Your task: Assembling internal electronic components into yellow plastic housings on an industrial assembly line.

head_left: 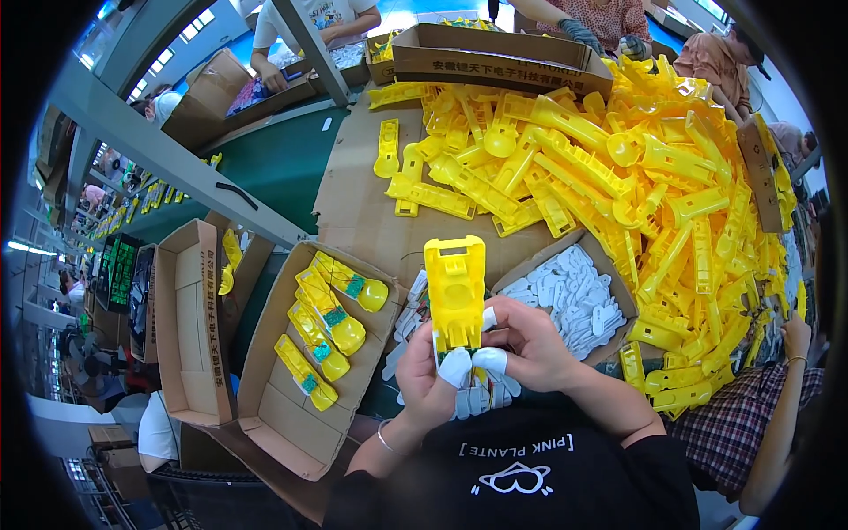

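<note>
Both of my hands hold a yellow plastic housing (455, 274) upright in front of my chest. My left hand (426, 375) grips its lower left side, fingers closed, with a white cot over the thumb tip. From the right, my right hand (526, 344) pinches the lower end, also with white cots on its fingertips. A bit of green and thin wires show at the thumbs, mostly hidden. Below my hands lie white plastic pieces (481, 397). To the left, a cardboard box (283, 433) contains several yellow housings with green circuit boards (336, 315).
A large heap of yellow housings (565, 159) covers the far and right table. Small white parts fill a carton (565, 296) beside my right hand. Another cardboard box (181, 344) stands far left, near a grey metal frame (177, 150). Co-workers sit around; a checked sleeve (733, 415) is close on the right.
</note>
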The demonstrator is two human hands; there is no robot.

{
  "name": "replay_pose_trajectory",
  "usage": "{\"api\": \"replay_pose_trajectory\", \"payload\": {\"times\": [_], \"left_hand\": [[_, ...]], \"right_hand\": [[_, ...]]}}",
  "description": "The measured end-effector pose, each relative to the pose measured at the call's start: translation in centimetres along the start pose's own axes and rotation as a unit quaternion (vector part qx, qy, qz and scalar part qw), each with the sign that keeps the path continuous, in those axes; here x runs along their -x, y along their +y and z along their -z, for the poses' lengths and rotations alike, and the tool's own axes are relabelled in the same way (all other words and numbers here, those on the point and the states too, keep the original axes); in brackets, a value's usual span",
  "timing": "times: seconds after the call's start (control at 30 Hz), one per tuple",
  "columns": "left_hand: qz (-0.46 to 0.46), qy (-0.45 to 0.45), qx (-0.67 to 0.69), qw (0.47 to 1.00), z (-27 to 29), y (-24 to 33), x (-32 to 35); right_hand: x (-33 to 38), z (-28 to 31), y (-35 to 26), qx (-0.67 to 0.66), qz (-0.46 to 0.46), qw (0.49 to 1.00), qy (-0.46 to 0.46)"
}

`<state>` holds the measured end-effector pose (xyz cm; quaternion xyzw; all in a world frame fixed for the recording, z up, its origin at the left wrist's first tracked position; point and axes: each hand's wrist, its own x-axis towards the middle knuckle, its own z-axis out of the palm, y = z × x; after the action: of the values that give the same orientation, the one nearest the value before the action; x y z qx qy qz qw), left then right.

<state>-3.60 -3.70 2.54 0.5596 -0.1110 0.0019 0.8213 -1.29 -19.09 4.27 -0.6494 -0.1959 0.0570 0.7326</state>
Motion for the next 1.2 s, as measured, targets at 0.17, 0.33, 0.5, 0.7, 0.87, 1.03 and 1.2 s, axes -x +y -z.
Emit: {"api": "replay_pose_trajectory", "payload": {"times": [0.17,0.33,0.5,0.7,0.87,1.03,1.2], "left_hand": [[-0.054,0.001,-0.059,0.997,0.0,0.2,-0.1],[-0.035,-0.002,-0.082,0.996,0.5,-0.4,0.0],[0.072,-0.090,0.001,0.993,1.2,0.1,-1.5],[0.009,-0.143,-0.160,0.977,0.9,0.0,-1.0],[-0.028,-0.124,-0.227,0.966,0.9,-0.3,-0.5],[-0.064,-0.095,-0.279,0.953,0.5,-0.7,-0.3],[-0.011,-0.062,-0.145,0.987,-0.1,-1.1,-0.8]], "right_hand": [[0.4,-0.4,-0.1,-0.050,-0.003,0.999,-0.020],[0.4,-0.7,0.4,-0.035,0.006,0.999,0.005],[-0.2,0.3,0.8,-0.072,-0.078,0.994,0.011],[-0.1,-0.4,-0.1,0.067,-0.126,0.989,-0.034],[0.1,-0.7,-0.4,0.061,-0.135,0.989,-0.025],[-0.1,-0.8,0.3,0.021,-0.101,0.994,-0.019],[-0.6,-0.6,0.3,-0.028,-0.129,0.991,-0.029]]}}
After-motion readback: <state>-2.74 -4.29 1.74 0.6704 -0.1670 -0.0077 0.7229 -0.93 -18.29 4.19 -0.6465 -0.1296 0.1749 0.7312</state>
